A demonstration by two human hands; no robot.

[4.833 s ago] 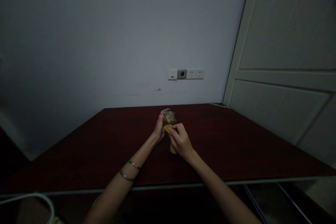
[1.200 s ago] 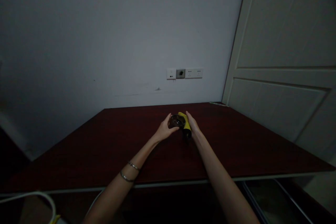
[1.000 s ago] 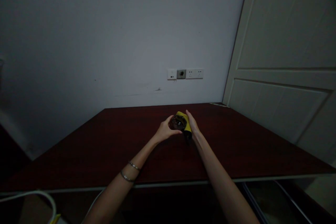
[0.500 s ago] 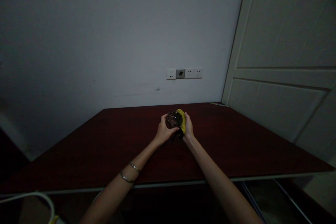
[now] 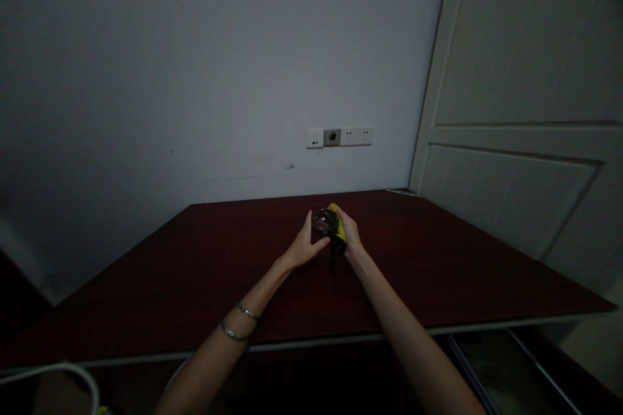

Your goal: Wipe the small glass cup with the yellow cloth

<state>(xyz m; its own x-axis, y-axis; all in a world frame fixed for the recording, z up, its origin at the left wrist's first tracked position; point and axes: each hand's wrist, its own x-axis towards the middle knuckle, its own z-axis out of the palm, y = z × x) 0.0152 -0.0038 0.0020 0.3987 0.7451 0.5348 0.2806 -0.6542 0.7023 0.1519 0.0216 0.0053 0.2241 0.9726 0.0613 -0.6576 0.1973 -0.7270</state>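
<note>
In the middle of the head view, a round clear glass vessel (image 5: 325,223) is held up over the dark red table, its round opening facing me. My left hand (image 5: 302,248) grips it from the left, with fingers behind and the thumb along the near side. On its right side lies a yellow cloth (image 5: 341,228) with a black part hanging below. My right hand (image 5: 352,236) is closed around that cloth and presses it against the glass. Most of my right fingers are hidden by the cloth and the hand.
The dark red table (image 5: 243,285) reaches back to a pale wall carrying a row of sockets (image 5: 339,137). A white panelled door (image 5: 511,194) stands along the right side. A white cable (image 5: 73,368) loops at the lower left, below the table's front edge.
The glass has turned slightly between my hands. My right fingers have come further over the cloth, and the left fingers have straightened a little. The view has shifted slightly.
</note>
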